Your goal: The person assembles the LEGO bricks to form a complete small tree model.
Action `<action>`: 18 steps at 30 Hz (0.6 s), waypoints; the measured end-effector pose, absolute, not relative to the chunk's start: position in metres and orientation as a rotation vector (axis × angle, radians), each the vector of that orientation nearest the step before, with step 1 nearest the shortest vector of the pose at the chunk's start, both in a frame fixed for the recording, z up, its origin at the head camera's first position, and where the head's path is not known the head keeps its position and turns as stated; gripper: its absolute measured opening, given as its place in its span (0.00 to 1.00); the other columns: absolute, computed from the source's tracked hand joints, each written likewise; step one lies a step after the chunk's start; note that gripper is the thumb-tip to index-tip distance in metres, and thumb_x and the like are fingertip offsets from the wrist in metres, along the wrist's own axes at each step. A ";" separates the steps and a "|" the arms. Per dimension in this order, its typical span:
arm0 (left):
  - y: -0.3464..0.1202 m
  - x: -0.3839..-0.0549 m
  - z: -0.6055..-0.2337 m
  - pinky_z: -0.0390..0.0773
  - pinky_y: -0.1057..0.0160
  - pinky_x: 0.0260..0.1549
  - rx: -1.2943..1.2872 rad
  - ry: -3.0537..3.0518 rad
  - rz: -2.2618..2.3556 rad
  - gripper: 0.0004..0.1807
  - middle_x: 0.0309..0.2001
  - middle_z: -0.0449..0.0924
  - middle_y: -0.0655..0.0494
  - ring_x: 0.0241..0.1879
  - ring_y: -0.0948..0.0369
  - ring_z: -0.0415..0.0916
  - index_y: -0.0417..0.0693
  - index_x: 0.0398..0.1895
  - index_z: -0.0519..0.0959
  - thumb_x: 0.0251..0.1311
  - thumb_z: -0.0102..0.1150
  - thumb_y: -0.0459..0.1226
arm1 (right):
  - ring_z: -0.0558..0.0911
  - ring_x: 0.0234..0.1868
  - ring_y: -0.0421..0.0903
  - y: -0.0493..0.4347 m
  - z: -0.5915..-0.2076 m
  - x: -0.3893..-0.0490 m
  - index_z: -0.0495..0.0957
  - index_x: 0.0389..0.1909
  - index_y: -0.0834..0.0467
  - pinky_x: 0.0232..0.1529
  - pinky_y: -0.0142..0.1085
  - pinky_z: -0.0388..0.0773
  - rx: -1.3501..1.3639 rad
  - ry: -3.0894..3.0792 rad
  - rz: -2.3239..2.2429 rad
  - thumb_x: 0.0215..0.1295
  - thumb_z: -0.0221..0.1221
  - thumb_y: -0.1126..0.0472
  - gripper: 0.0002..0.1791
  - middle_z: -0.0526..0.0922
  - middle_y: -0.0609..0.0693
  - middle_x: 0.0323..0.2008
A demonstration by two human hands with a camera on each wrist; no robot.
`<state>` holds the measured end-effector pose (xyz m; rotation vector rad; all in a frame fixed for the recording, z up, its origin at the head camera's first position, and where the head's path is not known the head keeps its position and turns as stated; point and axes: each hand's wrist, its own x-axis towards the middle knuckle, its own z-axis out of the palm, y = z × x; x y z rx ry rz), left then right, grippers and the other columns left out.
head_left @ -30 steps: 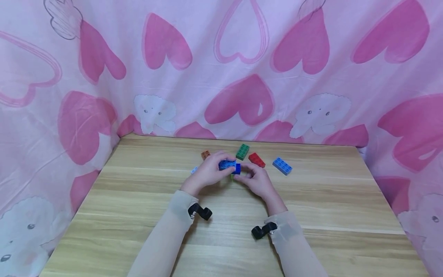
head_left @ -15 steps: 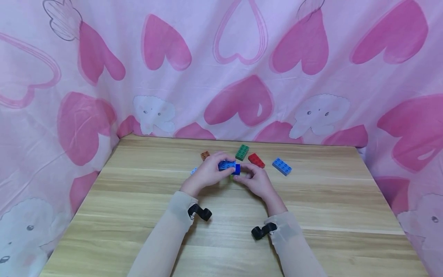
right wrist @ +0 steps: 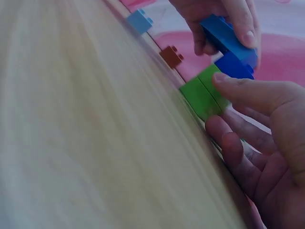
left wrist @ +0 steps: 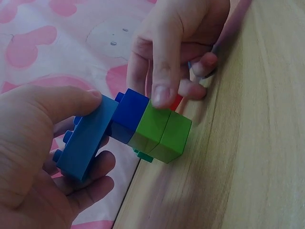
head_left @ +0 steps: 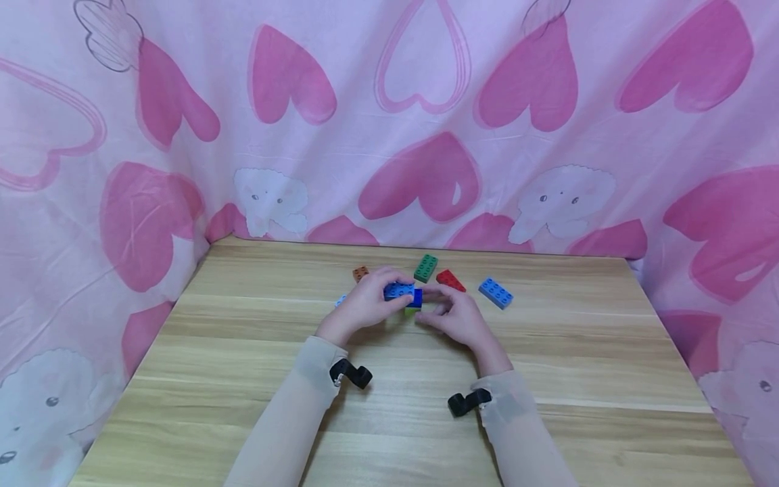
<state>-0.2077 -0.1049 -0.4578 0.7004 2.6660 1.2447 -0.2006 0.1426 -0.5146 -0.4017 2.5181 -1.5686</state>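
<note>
A joined stack of toy building bricks is held between the two hands above the wooden table. My left hand pinches its long medium-blue brick, thumb on one face and fingers behind. A dark blue brick adjoins that one, followed by two lime-green bricks side by side. My right hand is at the green end. In the right wrist view, its thumb touches the green part while the other fingers curl behind and below; their exact contact is partly hidden.
Loose bricks lie behind the hands: brown, green, red and medium blue. A light-blue brick shows partly beside the left hand. A pink heart-print curtain borders the table's back.
My right hand and wrist have shifted slightly right, with the thumb lower, so more lime green shows. The left hand and its blue brick have stayed nearly still.
</note>
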 end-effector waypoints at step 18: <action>-0.105 -0.208 -0.460 0.74 0.46 0.73 0.705 2.664 1.257 0.21 0.70 0.79 0.50 0.70 0.50 0.74 0.47 0.66 0.85 0.76 0.69 0.44 | 0.81 0.31 0.38 0.212 -0.511 -0.209 0.91 0.44 0.61 0.28 0.26 0.77 0.063 2.819 -2.015 0.69 0.77 0.54 0.14 0.87 0.44 0.30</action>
